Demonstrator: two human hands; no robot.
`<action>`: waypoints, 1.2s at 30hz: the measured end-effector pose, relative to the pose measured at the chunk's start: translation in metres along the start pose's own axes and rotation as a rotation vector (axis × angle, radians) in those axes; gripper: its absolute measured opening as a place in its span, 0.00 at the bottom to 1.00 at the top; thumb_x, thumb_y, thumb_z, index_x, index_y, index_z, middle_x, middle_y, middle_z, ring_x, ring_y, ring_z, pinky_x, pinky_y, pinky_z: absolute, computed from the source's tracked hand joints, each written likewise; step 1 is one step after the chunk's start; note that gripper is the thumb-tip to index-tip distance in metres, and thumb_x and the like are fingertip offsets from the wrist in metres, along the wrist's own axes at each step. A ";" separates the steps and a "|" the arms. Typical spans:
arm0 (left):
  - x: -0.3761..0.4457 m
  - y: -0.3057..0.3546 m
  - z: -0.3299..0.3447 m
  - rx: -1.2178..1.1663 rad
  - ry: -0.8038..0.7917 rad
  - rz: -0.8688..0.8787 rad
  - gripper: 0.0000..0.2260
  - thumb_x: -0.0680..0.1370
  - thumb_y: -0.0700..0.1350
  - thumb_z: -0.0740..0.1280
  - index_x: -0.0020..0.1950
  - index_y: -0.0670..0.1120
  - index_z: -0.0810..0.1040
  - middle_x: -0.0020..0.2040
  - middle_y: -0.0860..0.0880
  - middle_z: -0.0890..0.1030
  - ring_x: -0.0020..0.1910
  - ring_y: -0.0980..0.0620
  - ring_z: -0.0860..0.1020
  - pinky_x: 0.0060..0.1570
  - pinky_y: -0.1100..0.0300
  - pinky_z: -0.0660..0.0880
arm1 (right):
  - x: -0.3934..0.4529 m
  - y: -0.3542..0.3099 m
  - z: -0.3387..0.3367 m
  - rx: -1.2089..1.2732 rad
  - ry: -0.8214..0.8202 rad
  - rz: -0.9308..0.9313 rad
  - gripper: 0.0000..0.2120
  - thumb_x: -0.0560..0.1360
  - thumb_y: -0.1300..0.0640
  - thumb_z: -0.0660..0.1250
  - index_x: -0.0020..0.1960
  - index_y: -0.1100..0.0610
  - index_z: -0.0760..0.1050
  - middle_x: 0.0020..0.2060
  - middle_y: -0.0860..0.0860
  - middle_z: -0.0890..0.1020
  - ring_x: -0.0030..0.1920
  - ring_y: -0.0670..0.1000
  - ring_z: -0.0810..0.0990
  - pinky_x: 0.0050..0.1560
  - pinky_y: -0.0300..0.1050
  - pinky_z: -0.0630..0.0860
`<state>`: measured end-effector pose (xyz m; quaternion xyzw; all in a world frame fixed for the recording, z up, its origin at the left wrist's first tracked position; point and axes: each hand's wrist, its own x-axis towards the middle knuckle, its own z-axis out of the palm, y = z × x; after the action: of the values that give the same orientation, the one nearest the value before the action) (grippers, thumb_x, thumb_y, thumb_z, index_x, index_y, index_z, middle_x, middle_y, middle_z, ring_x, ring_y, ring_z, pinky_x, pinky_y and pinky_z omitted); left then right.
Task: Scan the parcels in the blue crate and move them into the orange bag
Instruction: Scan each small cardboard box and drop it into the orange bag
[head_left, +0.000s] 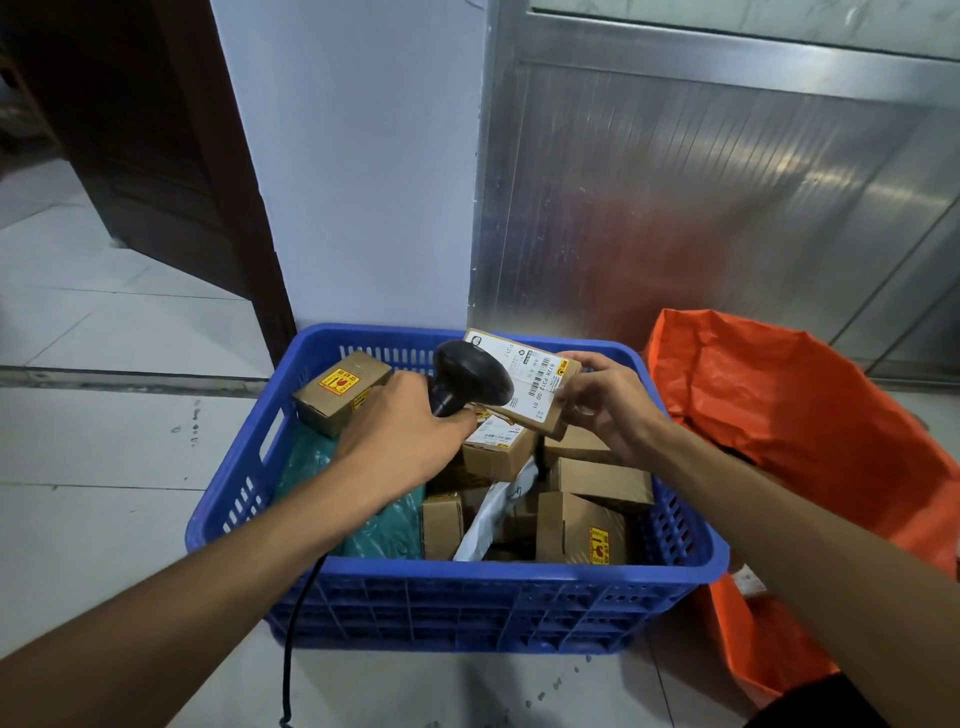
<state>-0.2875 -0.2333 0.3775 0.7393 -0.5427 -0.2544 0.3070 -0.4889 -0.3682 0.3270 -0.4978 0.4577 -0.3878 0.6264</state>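
left hand (400, 441): fingers curled round the handle of a black scanner (470, 376); the scanner head is raised above the crate and sits just beside the label of the lifted parcel
right hand (605, 402): pinches a small brown parcel (524, 382) at its right end, thumb on the near side, fingers over the far edge; the parcel is held up over the back of the crate, its white label (537, 376) turned up
scanner cable (298, 618): black; drops from under the left forearm, down the outside front of the crate to the floor
blue crate (467, 603): plastic, with slotted walls; stands on the floor against a pale wall; still holds many parcels
parcels in the crate: a brown box with a yellow and red sticker (340, 389) at the back left; a labelled box (498, 449) under the lifted parcel; plain brown boxes on the right; a box with a yellow sticker (579, 530) near the front right; a white mailer (496, 512) in the middle; a green mailer (311, 462) along the left side
orange bag (810, 431): open, just to the right of the crate, touching its right corner; what lies inside cannot be told
floor (104, 467): pale tiles
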 end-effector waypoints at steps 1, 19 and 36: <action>0.000 0.000 0.000 -0.004 -0.005 0.002 0.10 0.77 0.49 0.70 0.40 0.45 0.76 0.29 0.48 0.73 0.30 0.48 0.75 0.38 0.49 0.79 | 0.000 0.000 -0.001 0.005 0.015 0.004 0.19 0.70 0.75 0.64 0.55 0.59 0.79 0.52 0.61 0.85 0.55 0.59 0.84 0.53 0.55 0.81; -0.001 0.000 0.002 -0.002 -0.008 0.004 0.08 0.77 0.48 0.70 0.42 0.46 0.77 0.29 0.49 0.73 0.29 0.49 0.75 0.34 0.54 0.75 | 0.014 0.006 -0.063 0.047 0.272 0.062 0.12 0.68 0.73 0.64 0.45 0.59 0.77 0.51 0.64 0.83 0.47 0.59 0.82 0.38 0.46 0.79; -0.003 0.005 0.002 0.019 -0.034 -0.012 0.10 0.77 0.50 0.71 0.41 0.46 0.76 0.29 0.48 0.74 0.29 0.47 0.76 0.35 0.52 0.76 | 0.004 0.001 -0.125 0.273 0.669 0.026 0.10 0.68 0.71 0.67 0.46 0.60 0.76 0.39 0.55 0.78 0.42 0.54 0.78 0.40 0.49 0.76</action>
<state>-0.2925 -0.2316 0.3799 0.7411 -0.5457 -0.2634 0.2891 -0.6079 -0.4051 0.3143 -0.2491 0.5877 -0.5787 0.5076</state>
